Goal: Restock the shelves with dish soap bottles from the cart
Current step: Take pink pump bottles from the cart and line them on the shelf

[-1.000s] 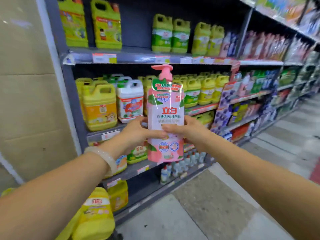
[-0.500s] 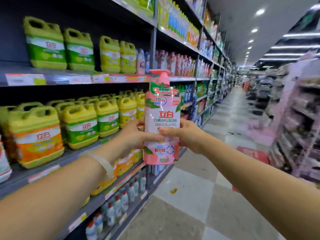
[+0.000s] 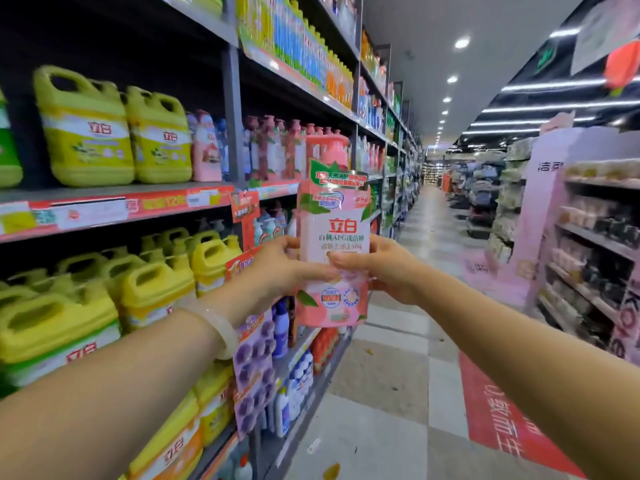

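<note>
A pink pump bottle of dish soap (image 3: 333, 233) with a white label stands upright in front of me, held between both hands. My left hand (image 3: 280, 268) grips its left side, thumb across the front. My right hand (image 3: 381, 268) grips the right side, thumb on the front too. Behind the bottle's top, a row of similar pink pump bottles (image 3: 277, 150) stands on the upper shelf (image 3: 114, 206) to the left. The cart is out of view.
Yellow jugs (image 3: 152, 282) fill the middle shelf and the upper shelf at left. Small white and blue bottles (image 3: 298, 379) line the bottom shelf. A tiled aisle (image 3: 398, 393) with a red floor strip (image 3: 502, 420) runs ahead; another shelving unit (image 3: 588, 244) stands at right.
The view has swung right along the aisle; the yellow jugs slid left and the pink bottle row came into sight. Both hands keep the same hold on the bottle.
</note>
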`<act>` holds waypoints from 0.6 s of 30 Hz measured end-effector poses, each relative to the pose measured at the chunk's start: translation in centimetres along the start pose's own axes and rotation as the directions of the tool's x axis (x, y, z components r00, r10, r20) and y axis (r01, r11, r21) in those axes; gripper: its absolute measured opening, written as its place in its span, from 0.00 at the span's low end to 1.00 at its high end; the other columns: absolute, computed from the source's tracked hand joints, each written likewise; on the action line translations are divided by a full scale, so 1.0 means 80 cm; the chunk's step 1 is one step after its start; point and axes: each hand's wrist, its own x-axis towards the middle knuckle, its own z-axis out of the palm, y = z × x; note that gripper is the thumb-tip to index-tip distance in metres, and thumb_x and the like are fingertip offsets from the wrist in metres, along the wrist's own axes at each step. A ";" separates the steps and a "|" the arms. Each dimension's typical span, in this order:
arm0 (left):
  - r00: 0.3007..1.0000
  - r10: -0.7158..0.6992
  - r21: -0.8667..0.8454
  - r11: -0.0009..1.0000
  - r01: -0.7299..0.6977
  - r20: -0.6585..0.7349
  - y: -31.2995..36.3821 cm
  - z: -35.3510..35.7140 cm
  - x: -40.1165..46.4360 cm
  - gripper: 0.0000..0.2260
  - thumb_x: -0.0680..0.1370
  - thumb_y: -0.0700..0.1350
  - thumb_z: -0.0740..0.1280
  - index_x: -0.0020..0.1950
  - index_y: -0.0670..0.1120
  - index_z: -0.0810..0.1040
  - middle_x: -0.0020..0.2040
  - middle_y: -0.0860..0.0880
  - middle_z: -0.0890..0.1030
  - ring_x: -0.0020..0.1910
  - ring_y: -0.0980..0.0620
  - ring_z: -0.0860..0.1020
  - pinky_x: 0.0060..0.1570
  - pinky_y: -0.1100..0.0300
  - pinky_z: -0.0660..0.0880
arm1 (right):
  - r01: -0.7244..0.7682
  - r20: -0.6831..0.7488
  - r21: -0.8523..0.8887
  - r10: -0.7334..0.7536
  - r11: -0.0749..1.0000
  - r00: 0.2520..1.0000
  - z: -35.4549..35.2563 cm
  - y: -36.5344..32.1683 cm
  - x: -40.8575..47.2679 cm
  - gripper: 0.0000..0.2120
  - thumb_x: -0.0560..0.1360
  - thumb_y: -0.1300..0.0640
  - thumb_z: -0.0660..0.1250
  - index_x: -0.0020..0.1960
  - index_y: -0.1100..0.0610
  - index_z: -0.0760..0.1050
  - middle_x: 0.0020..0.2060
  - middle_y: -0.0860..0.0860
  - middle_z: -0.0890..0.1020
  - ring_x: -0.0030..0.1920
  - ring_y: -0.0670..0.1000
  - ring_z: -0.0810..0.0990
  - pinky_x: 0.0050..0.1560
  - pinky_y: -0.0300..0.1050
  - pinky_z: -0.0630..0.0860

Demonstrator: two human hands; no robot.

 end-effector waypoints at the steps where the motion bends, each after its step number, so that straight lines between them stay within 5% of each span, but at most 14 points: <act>1: 1.000 0.001 0.009 1.000 -0.001 -0.001 -0.007 0.006 0.030 0.31 0.62 0.35 0.79 0.61 0.41 0.71 0.43 0.48 0.80 0.32 0.53 0.82 0.22 0.66 0.72 | 0.005 0.008 0.004 -0.005 1.000 1.000 -0.014 0.010 0.026 0.09 0.71 0.59 0.72 0.49 0.52 0.77 0.42 0.48 0.85 0.40 0.49 0.84 0.35 0.39 0.78; 4: 1.000 0.009 0.018 1.000 -0.009 -0.016 -0.031 0.023 0.121 0.32 0.62 0.36 0.80 0.62 0.41 0.71 0.46 0.47 0.81 0.38 0.51 0.82 0.25 0.65 0.75 | 0.016 0.022 0.016 -0.016 1.000 1.000 -0.056 0.047 0.111 0.11 0.70 0.59 0.72 0.52 0.53 0.77 0.44 0.49 0.85 0.42 0.50 0.84 0.38 0.41 0.78; 9: 0.995 0.020 0.026 1.000 -0.018 -0.094 -0.047 0.043 0.279 0.29 0.63 0.36 0.79 0.59 0.43 0.70 0.42 0.49 0.80 0.32 0.56 0.81 0.27 0.62 0.78 | 0.043 0.065 0.037 -0.045 0.998 0.997 -0.124 0.087 0.273 0.11 0.71 0.60 0.71 0.53 0.55 0.77 0.45 0.51 0.85 0.42 0.51 0.84 0.39 0.44 0.81; 13: 0.971 0.100 0.068 0.994 -0.087 -0.218 -0.031 0.033 0.397 0.26 0.62 0.37 0.80 0.56 0.44 0.75 0.47 0.47 0.82 0.38 0.55 0.81 0.29 0.64 0.77 | 0.135 0.126 0.050 -0.140 0.990 0.982 -0.161 0.076 0.407 0.15 0.71 0.58 0.72 0.58 0.54 0.76 0.52 0.53 0.84 0.49 0.55 0.83 0.51 0.53 0.79; 18: 0.926 0.179 0.131 0.981 -0.142 -0.332 0.010 0.001 0.521 0.24 0.63 0.37 0.79 0.55 0.42 0.73 0.46 0.48 0.81 0.36 0.55 0.81 0.28 0.64 0.78 | 0.236 0.138 0.158 -0.258 0.959 0.956 -0.176 0.045 0.561 0.22 0.67 0.57 0.74 0.59 0.59 0.75 0.51 0.54 0.84 0.47 0.54 0.83 0.45 0.50 0.79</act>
